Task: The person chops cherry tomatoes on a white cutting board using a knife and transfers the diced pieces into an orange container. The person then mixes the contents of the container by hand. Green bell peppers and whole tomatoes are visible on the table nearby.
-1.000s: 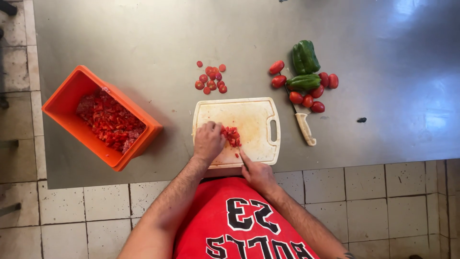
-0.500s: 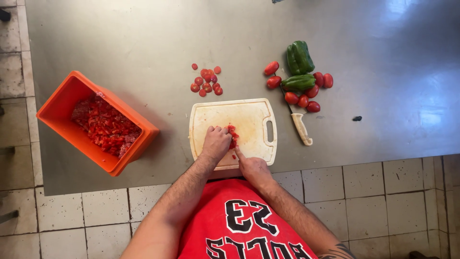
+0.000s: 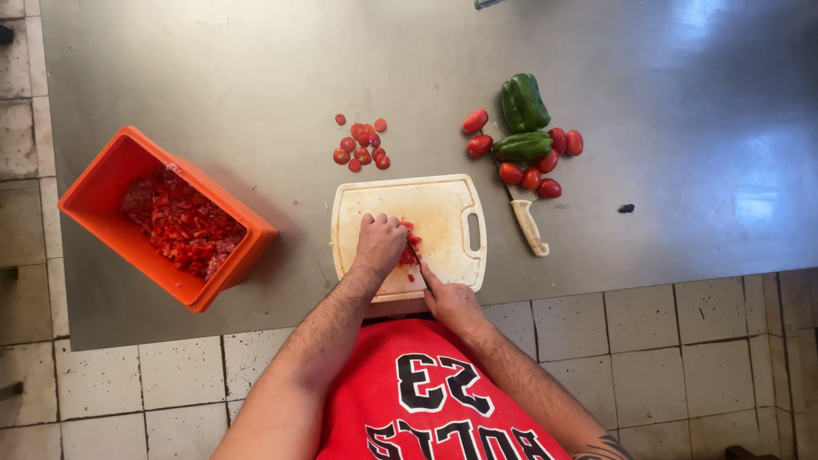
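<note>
The left hand (image 3: pixel 379 243) rests knuckles-up on the cutting board (image 3: pixel 443 213), fingers curled together over a small heap of chopped tomato (image 3: pixel 411 249), apparently to steady it for cutting. The right hand (image 3: pixel 453 304) sits at the board's near edge, closed around what appears to be a knife handle; the blade is not clearly visible. The board lies at the near edge of the steel bench (image 3: pixel 639 102). To the left, an orange tub (image 3: pixel 102 183) holds a layer of diced red pieces. Far of the board lie halved small tomatoes (image 3: pixel 361 145). To the right, green peppers (image 3: pixel 521 119), whole tomatoes (image 3: pixel 545 166) and a spare knife (image 3: pixel 528 226) lie within reach.
</note>
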